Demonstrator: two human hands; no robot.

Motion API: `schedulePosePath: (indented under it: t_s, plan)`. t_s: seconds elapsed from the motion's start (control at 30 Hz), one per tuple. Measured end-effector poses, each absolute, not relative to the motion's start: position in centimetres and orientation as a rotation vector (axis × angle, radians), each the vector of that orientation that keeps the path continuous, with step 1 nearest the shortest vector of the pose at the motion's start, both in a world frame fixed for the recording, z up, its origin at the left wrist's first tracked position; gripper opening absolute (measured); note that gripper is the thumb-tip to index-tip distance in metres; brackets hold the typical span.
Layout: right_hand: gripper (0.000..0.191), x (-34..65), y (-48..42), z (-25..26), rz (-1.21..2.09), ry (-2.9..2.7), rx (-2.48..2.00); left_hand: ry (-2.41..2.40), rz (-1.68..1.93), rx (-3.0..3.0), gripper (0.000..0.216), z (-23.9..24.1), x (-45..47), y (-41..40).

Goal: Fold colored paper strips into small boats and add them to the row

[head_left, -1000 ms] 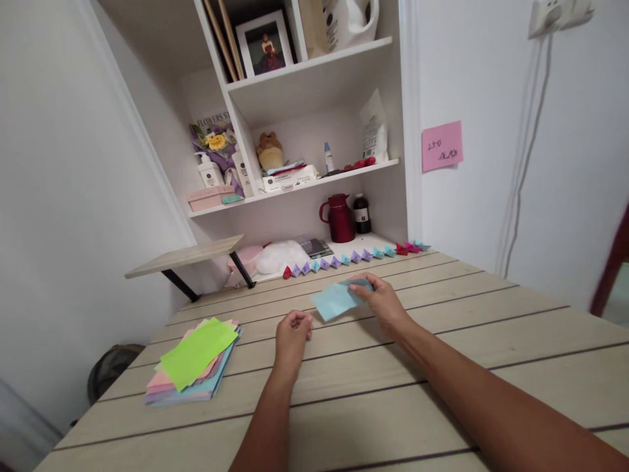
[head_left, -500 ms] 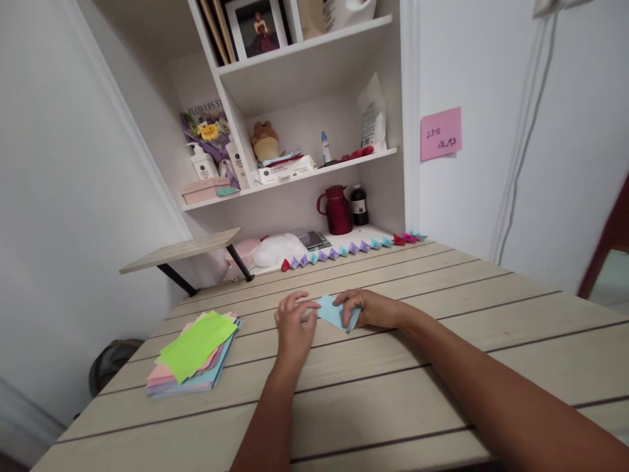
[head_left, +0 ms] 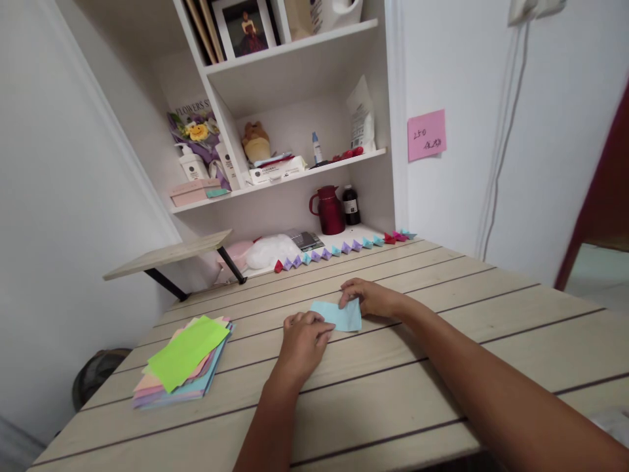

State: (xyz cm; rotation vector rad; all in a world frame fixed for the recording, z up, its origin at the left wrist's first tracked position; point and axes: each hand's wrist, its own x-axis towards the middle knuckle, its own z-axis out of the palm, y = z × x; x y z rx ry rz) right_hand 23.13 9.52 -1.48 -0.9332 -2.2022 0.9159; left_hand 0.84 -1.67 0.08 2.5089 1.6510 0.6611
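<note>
A light-blue sheet of origami paper (head_left: 348, 319) lies on the tabletop in front of me, now showing as a rectangle. My left hand (head_left: 303, 341) holds its left end, with curled fingers and the thumb close together at the paper. At the upper right edge, my right hand (head_left: 368, 298) grips the sheet between thumb and fingers. Part of the paper is hidden under the fingers of both hands. Left of my hands sits a stack of coloured paper (head_left: 216, 373), with a bright green sheet (head_left: 189, 351) on top.
Along the table's back edge runs a row of small folded paper pieces (head_left: 325, 254) in red, purple, blue and pink. Behind them stand a red jug (head_left: 331, 213) and a dark bottle (head_left: 350, 205). A small raised shelf (head_left: 167, 254) is at the back left.
The blue paper has gone from a pointed, folded-looking shape to a rectangle. My left hand has moved onto its left end, and its fingers have closed in. The view has shifted slightly right.
</note>
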Motion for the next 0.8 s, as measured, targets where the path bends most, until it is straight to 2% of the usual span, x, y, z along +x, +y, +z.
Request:
schedulePosePath:
  t_s: [0.07, 0.27, 0.6, 0.73, 0.8]
  plan:
    - [0.041, 23.4, 9.3, -1.3, 0.932, -2.211, -0.938, 1.649, 0.64, 2.522, 0.028, 0.2, 1.0, -1.8]
    - [0.012, 23.7, 9.2, -1.1, 0.917, -2.196, -0.999, 1.649, 0.673, 2.49, 0.028, 0.2, 1.0, -1.9]
    - [0.018, 21.9, 9.3, -1.1, 0.582, -2.155, -1.303, 1.634, 0.726, 2.415, 0.025, -0.2, 0.9, -1.5]
    - [0.019, 21.3, 9.0, -0.9, 0.477, -2.158, -1.402, 1.637, 0.682, 2.472, 0.044, -0.1, 0.8, -1.8]
    - [0.02, 21.0, 8.9, -0.9, 0.437, -2.155, -1.442, 1.621, 0.628, 2.521, 0.047, -0.1, 0.9, -1.9]
